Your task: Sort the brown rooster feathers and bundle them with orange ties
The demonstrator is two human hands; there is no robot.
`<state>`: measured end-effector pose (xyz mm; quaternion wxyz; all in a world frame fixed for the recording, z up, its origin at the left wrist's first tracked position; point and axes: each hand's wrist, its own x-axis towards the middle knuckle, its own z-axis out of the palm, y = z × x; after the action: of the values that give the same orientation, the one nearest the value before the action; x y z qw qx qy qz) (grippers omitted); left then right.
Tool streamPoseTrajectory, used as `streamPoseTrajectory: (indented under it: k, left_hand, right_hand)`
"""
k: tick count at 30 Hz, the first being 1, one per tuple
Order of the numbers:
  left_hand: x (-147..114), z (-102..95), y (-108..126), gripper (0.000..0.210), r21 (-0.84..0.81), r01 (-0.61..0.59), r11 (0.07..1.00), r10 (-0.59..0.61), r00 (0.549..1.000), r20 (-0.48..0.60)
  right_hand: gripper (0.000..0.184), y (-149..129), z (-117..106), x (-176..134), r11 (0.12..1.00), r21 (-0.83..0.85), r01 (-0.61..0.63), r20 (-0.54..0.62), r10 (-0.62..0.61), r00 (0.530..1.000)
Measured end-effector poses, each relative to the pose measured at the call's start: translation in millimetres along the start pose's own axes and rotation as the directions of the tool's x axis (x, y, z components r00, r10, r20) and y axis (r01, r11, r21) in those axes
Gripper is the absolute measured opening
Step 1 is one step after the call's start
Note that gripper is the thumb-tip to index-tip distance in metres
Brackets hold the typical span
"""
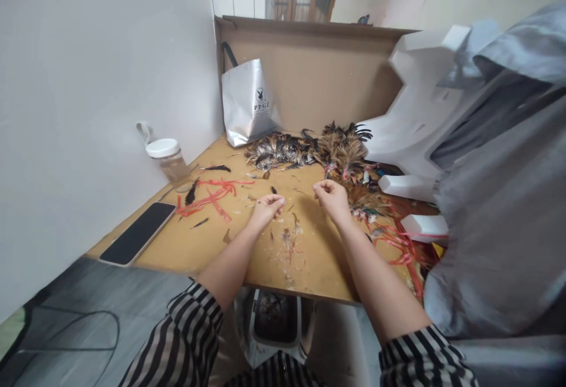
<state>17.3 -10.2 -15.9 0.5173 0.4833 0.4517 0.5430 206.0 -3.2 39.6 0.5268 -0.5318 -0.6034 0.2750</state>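
While both hands are poised over the middle of the table [322,266] in the head view, the left hand [267,207] has its fingers drawn together at the tips, and so does the right hand [331,198]; can't tell whether a thin strand is pinched in either. Feather bundles [340,151] sit right of centre, just beyond the right hand; loose feathers [280,151] lie upper centre. Red strips [216,195] lie left of centre, more red ties [398,242] lower right. Step in hand, my read: fine two-handed feather work. Next move likely calls for light fingertip control, clear of the scraps [289,242] between the forearms.
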Motion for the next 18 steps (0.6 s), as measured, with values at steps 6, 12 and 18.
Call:
streamPoseTrajectory:
  k: [6, 12, 18]
  left_hand:
    - [-3.2, 5.4, 3.3, 0.027, -0.007, 0.016, 1.0, -0.016, 1.0, -0.008]
    - [-0.5, 9.0, -1.5, 0.022, 0.041, -0.005, 0.999, 0.003, 1.0, 0.03]
    - [4.1, 14.5, -9.8, 0.022, 0.131, -0.072, 0.989, 0.072, 0.997, 0.004]
  right_hand:
    - [0.023, 7.1, 34.1, 34.4, 0.985, -0.17, 0.038, 0.153, -0.012, 0.988]
    - [0.015, 0.3, 73.4, 82.5, 0.932, -0.334, 0.142, 0.216, -0.071, 0.974]
    - [0.017, -19.8, 121.1, 125.9, 0.837, -0.525, 0.154, 0.199, -0.055, 0.978]
